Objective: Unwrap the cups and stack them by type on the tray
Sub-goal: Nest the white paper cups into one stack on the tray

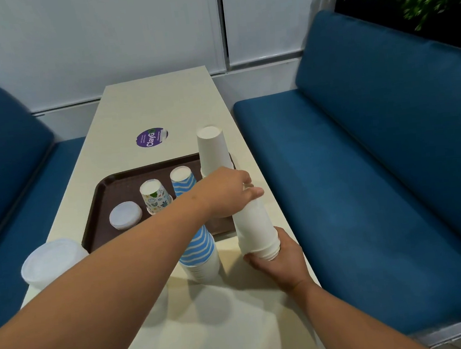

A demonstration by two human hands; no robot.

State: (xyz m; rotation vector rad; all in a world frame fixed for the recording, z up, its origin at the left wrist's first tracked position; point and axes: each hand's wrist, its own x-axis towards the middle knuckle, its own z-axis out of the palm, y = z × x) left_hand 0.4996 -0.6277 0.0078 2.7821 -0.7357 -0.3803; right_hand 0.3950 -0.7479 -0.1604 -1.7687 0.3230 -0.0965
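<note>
Long cream laminate table (160,102) runs away from the viewer btwn two blue cushioned benches (362,147); far half bare except a round purple sticker (152,137). Dark brown plastic tray (104,192) sits mid-table, its right rim close to the table's right edge.

On tray, all upside down: short stack of translucent white lids or cups (125,214) at left, a doodle-print paper cup (155,196), a blue-and-white zigzag cup (183,180), and a tall stack of plain white paper cups (213,149) at the far right corner.

Off tray, near side: blue-striped cup stack (199,253) just in front of it; clear plastic cup stack (50,262) at the table's left edge.

Tilted stack of plain white cups (255,228) is held above the table nr the right edge. Left hand (227,193) curls round its top end; right hand (278,257) grips the rim end from below.
</note>
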